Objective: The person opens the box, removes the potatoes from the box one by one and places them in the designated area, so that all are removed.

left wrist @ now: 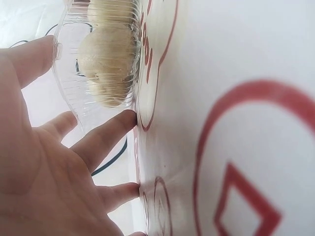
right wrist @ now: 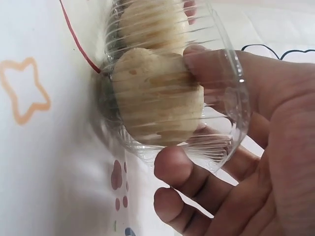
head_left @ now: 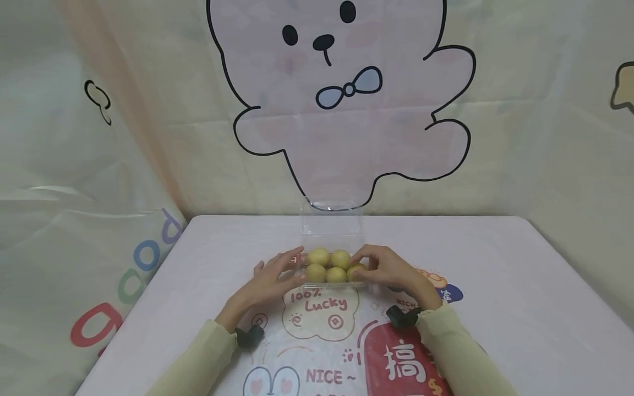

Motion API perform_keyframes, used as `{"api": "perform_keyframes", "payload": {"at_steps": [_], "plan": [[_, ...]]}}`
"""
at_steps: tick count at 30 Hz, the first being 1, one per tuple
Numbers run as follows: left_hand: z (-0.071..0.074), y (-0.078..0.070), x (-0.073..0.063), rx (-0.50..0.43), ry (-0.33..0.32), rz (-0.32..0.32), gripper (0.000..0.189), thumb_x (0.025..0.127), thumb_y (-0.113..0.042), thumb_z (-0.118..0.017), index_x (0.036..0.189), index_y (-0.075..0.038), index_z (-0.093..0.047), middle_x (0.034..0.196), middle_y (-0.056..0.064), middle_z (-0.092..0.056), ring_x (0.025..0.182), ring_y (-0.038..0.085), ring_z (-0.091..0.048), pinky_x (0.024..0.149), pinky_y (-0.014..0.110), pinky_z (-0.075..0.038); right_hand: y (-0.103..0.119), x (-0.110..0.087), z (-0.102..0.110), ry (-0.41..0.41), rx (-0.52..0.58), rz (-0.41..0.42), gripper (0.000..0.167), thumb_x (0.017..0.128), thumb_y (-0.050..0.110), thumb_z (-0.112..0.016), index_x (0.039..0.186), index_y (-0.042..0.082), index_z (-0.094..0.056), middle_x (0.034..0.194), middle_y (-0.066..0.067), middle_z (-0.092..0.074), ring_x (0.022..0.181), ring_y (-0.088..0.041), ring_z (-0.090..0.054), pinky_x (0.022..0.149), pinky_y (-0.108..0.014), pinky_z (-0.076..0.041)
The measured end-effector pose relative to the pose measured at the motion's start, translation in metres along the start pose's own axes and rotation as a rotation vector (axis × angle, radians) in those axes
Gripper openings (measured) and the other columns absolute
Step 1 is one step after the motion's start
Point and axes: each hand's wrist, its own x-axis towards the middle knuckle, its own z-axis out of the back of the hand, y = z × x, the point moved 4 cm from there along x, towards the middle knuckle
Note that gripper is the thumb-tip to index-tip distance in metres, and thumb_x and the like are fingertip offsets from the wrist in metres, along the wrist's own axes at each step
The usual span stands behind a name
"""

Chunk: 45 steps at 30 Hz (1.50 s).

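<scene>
A clear plastic clamshell box [head_left: 327, 285] stands on the table, its lid [head_left: 333, 224] raised at the back. Several round, pale yellow fruits [head_left: 318, 257] lie inside in two rows. My right hand [head_left: 391, 269] reaches in over the right end and pinches the front right fruit [right wrist: 157, 98]; in the right wrist view the thumb lies on it behind the ribbed wall. At the left end, my left hand [head_left: 269, 281] steadies the box with spread, fairly straight fingers. In the left wrist view its thumb [left wrist: 37, 59] touches the box rim and some fingertips rest on the table.
A printed white cover [head_left: 322, 316] with cartoons and lettering lies over the table [head_left: 495, 286]. Behind it hangs a curtain [head_left: 337, 143] with a large bear drawing, and another curtain [head_left: 74, 231] hangs at the left. Dark wrist cameras [head_left: 250, 336] sit on both wrists.
</scene>
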Motion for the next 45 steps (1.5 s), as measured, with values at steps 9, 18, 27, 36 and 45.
{"api": "perform_keyframes", "payload": {"at_steps": [9,18,27,36,45], "plan": [[-0.001,-0.004,0.0,0.017,-0.007,-0.001,0.072,0.098,-0.054,-0.059,0.16,-0.039,-0.027,0.15,0.002,-0.058,0.155,0.031,-0.03,0.122,0.072,0.002,-0.001,0.001,0.001,0.023,-0.01,0.0,0.027,0.088,0.027,-0.081,0.112,0.015,-0.075,0.112,-0.006,-0.073,0.065,-0.01,-0.053,0.057,-0.025,-0.047],[0.001,-0.006,-0.001,0.018,0.002,-0.01,0.071,0.099,-0.052,-0.059,0.161,-0.039,-0.026,0.151,0.003,-0.057,0.154,0.033,-0.031,0.121,0.072,0.003,0.004,0.004,0.002,0.033,-0.071,0.0,0.031,0.086,0.033,-0.082,0.113,0.018,-0.077,0.116,-0.003,-0.075,0.07,-0.012,-0.055,0.061,-0.025,-0.048],[0.003,-0.006,-0.001,0.006,0.004,-0.01,0.072,0.098,-0.054,-0.059,0.161,-0.04,-0.026,0.151,0.004,-0.056,0.154,0.032,-0.031,0.122,0.071,0.003,0.006,0.005,0.003,0.026,-0.094,-0.035,0.029,0.085,0.034,-0.083,0.111,0.02,-0.078,0.111,0.002,-0.075,0.072,-0.014,-0.055,0.061,-0.026,-0.049],[0.002,-0.004,-0.001,0.008,0.006,-0.004,0.072,0.098,-0.055,-0.058,0.161,-0.04,-0.026,0.152,0.003,-0.056,0.155,0.032,-0.029,0.122,0.071,0.003,0.011,0.004,0.002,0.006,-0.153,0.007,0.029,0.086,0.036,-0.082,0.109,0.019,-0.078,0.108,0.004,-0.076,0.085,-0.015,-0.061,0.076,-0.031,-0.053],[0.0,-0.003,0.0,0.008,0.016,0.001,0.072,0.098,-0.056,-0.058,0.161,-0.041,-0.024,0.153,0.003,-0.054,0.154,0.032,-0.031,0.122,0.07,0.004,0.013,0.001,0.002,0.027,-0.294,-0.041,0.034,0.088,0.047,-0.077,0.112,0.025,-0.071,0.107,0.004,-0.075,0.1,-0.016,-0.066,0.092,-0.046,-0.054]]}}
